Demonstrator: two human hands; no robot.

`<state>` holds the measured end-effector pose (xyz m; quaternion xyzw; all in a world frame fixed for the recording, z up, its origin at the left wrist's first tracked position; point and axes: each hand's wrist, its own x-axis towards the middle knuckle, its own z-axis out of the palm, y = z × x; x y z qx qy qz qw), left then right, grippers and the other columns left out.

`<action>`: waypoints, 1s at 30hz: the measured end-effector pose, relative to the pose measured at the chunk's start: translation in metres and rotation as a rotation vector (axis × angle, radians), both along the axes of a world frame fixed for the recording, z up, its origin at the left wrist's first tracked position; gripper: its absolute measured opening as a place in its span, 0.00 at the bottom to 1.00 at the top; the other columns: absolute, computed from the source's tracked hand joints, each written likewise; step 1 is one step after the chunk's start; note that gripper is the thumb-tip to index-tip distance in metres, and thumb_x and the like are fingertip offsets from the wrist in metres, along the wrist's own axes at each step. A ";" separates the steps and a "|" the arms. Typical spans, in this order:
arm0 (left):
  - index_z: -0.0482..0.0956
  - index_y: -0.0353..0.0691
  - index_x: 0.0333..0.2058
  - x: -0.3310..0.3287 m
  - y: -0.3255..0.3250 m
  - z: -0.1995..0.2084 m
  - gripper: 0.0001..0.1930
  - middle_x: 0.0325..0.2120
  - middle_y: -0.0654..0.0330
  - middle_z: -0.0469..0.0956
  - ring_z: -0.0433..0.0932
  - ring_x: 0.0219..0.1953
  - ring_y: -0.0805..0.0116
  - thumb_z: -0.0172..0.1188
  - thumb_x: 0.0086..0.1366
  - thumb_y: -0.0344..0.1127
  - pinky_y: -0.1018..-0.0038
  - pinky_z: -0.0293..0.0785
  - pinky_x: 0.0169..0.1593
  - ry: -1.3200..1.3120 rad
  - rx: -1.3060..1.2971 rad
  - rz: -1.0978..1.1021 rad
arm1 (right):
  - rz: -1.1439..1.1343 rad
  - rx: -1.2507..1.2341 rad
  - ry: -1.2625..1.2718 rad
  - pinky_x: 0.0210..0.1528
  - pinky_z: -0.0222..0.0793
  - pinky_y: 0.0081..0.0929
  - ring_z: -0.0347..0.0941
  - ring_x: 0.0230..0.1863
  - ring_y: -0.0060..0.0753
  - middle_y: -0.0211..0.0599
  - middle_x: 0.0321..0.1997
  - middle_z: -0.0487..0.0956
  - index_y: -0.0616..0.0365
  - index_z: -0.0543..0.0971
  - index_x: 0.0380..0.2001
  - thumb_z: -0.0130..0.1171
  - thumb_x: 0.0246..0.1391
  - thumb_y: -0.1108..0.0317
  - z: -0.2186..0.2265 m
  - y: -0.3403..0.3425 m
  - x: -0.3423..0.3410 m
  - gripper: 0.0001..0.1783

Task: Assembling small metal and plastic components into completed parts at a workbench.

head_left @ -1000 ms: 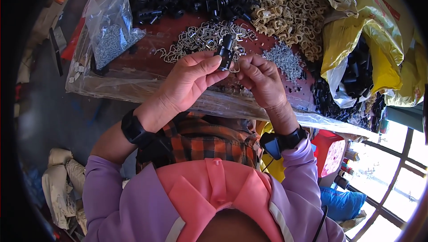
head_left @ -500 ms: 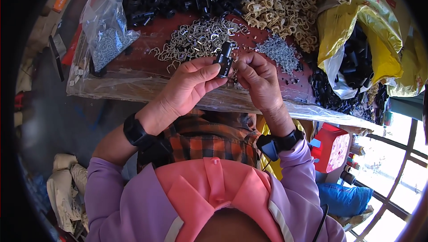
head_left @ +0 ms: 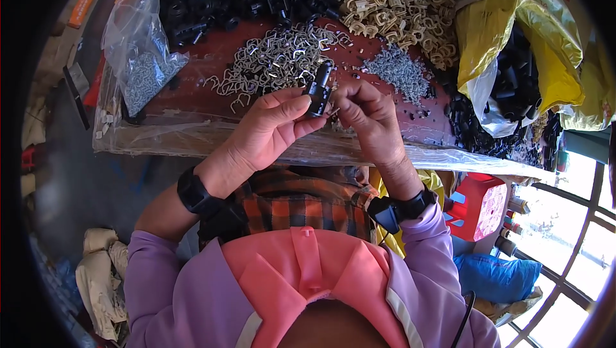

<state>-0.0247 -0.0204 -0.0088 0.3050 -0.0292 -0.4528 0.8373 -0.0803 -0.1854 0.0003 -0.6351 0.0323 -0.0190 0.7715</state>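
The left hand pinches a black plastic part above the surface; the right hand closes narrowly on something tiny beside it. Fitting seems underway; seating it needs careful alignment.

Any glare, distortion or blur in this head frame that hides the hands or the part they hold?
Head view: strong fisheye bending with dark vignette corners; window at lower right blown out; left hand, right hand and black part evenly daylit and fairly sharp.
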 end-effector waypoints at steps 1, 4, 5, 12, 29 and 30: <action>0.69 0.36 0.39 0.000 0.000 0.002 0.14 0.34 0.58 0.72 0.71 0.39 0.67 0.52 0.55 0.36 0.72 0.67 0.47 -0.001 -0.001 -0.003 | 0.025 -0.058 -0.033 0.22 0.51 0.08 0.56 0.20 0.09 0.22 0.21 0.68 0.60 0.70 0.27 0.49 0.49 0.71 0.000 0.000 -0.001 0.04; 0.71 0.38 0.37 -0.003 -0.002 0.010 0.10 0.32 0.61 0.73 0.72 0.36 0.71 0.51 0.55 0.31 0.76 0.69 0.43 0.099 -0.031 -0.064 | 0.043 -0.112 -0.067 0.22 0.51 0.08 0.56 0.20 0.09 0.21 0.21 0.68 0.60 0.70 0.27 0.50 0.49 0.71 0.002 0.001 -0.005 0.04; 0.71 0.38 0.37 -0.003 -0.001 0.010 0.10 0.32 0.61 0.73 0.72 0.36 0.71 0.51 0.55 0.31 0.76 0.69 0.43 0.096 -0.033 -0.064 | 0.037 -0.105 -0.066 0.22 0.51 0.08 0.56 0.20 0.09 0.21 0.21 0.67 0.60 0.70 0.27 0.50 0.49 0.71 0.003 0.001 -0.007 0.04; 0.70 0.38 0.38 -0.014 0.005 0.011 0.11 0.33 0.62 0.73 0.73 0.34 0.71 0.51 0.55 0.32 0.80 0.71 0.39 0.090 0.007 -0.094 | 0.001 -0.127 -0.043 0.23 0.52 0.08 0.56 0.22 0.09 0.20 0.22 0.66 0.62 0.70 0.26 0.50 0.48 0.73 0.017 0.002 -0.021 0.03; 0.71 0.38 0.37 -0.020 -0.004 0.008 0.10 0.33 0.62 0.73 0.73 0.36 0.70 0.51 0.56 0.31 0.81 0.71 0.39 0.124 0.040 -0.167 | -0.157 -0.718 -0.442 0.19 0.57 0.16 0.61 0.17 0.19 0.29 0.18 0.67 0.62 0.70 0.21 0.56 0.38 0.79 0.020 0.004 -0.031 0.05; 0.71 0.38 0.36 -0.019 -0.004 0.008 0.10 0.33 0.62 0.73 0.73 0.36 0.70 0.51 0.55 0.32 0.81 0.71 0.39 0.122 0.066 -0.175 | -0.173 -0.739 -0.456 0.19 0.57 0.16 0.61 0.17 0.20 0.29 0.18 0.67 0.61 0.70 0.20 0.56 0.37 0.80 0.019 0.005 -0.031 0.05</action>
